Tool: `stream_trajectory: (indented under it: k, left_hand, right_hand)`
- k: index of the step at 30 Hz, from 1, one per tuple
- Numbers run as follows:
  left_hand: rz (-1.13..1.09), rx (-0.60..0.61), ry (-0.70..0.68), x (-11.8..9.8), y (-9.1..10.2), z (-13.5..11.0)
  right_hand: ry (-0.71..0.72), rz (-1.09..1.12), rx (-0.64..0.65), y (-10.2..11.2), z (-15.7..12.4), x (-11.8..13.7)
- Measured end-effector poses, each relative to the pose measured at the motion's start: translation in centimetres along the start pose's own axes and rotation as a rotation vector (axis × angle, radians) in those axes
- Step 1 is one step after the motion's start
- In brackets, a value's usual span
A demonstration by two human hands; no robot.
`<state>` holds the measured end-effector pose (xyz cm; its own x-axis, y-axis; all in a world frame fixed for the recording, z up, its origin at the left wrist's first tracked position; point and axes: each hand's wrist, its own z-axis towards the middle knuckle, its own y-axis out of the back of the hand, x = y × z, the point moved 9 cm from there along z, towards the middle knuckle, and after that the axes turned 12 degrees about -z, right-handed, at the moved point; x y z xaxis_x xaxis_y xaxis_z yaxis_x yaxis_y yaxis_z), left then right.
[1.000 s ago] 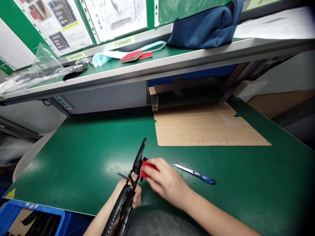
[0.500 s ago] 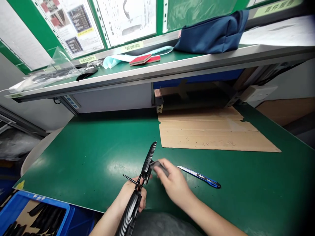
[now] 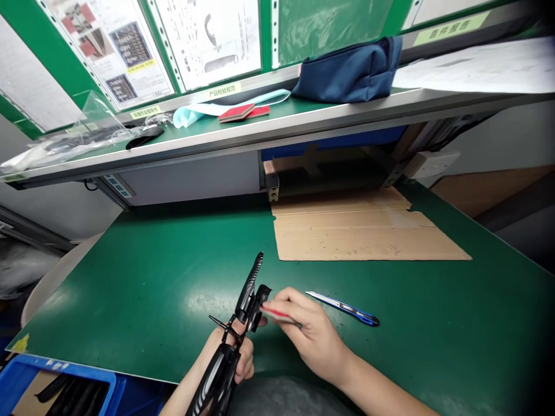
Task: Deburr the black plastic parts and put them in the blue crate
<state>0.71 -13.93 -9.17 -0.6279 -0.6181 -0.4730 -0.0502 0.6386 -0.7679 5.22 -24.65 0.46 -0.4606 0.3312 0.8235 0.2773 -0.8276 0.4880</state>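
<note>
My left hand (image 3: 237, 353) is wrapped around a long black ribbed plastic part (image 3: 243, 312) that points up and away from me over the green table (image 3: 143, 277). My right hand (image 3: 310, 334) pinches a thin flat red pad (image 3: 277, 315) seen edge-on, its tip touching the upper section of the black part. A blue-handled utility knife (image 3: 344, 308) lies on the table just right of my right hand.
A flat cardboard sheet (image 3: 359, 231) lies at the table's back right. A blue bin (image 3: 65, 387) with several black parts sits at the lower left. The shelf above holds a navy pouch (image 3: 347, 69), red pads (image 3: 240, 111), a teal strip and plastic bags.
The red pad in my right hand has turned from face-on to edge-on against the black part. My left hand has kept its hold on the part throughout.
</note>
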Motion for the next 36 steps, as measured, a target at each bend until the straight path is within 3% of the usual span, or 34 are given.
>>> stream_trajectory:
  k: [3,6,8,12,15,17,20,22,24,28,32,34,36]
  left_hand:
    - [0.019,0.007,-0.030,-0.3,0.1,0.2]
    - [0.065,0.008,-0.068,-2.0,-0.3,0.1]
    - [0.173,-0.033,-0.116,-4.1,-0.4,-0.6]
    - [0.666,-0.251,-0.068,-7.1,0.5,-2.5]
    - [1.073,-0.336,0.053,-7.4,0.4,-3.0]
    - [1.273,-0.318,0.032,-7.5,-1.0,-2.5]
    - [1.446,-0.260,-0.111,-8.0,-4.3,-1.4]
    - [1.444,-0.215,-0.131,-7.8,-5.5,-0.8]
    - [1.385,-0.173,-0.069,-7.0,-5.2,-0.2]
    - [1.272,-0.153,-0.132,-6.5,-3.5,0.6]
    - [0.970,-0.014,-0.103,-6.1,-3.5,0.9]
    - [1.121,0.044,-0.111,-6.9,-4.7,0.5]
    - [1.415,0.104,-0.168,-8.1,-6.3,0.0]
  right_hand:
    - [-0.027,-0.004,-0.109,0.7,-0.1,-0.1]
    - [0.125,-0.135,0.073,-1.1,-1.2,0.7]
    - [0.163,-0.300,0.192,-1.8,-2.2,-0.3]
    - [-0.030,-0.462,0.227,0.4,-1.9,-4.6]
    - [-0.048,-0.468,0.107,3.0,0.4,-4.3]
    - [0.084,-0.531,0.123,3.0,2.0,-2.0]
    - [0.271,-0.644,0.340,0.1,2.9,0.6]
    - [0.266,-0.670,0.466,-1.7,2.7,0.5]
    - [0.223,-0.679,0.529,-2.9,2.3,-0.4]
    - [0.153,-0.697,0.441,-3.5,2.4,-2.1]
    - [0.117,-0.673,0.350,-3.2,3.5,-2.4]
    - [0.192,-0.699,0.377,-3.3,3.9,-1.6]
    - [0.305,-0.743,0.442,-3.3,4.2,-0.6]
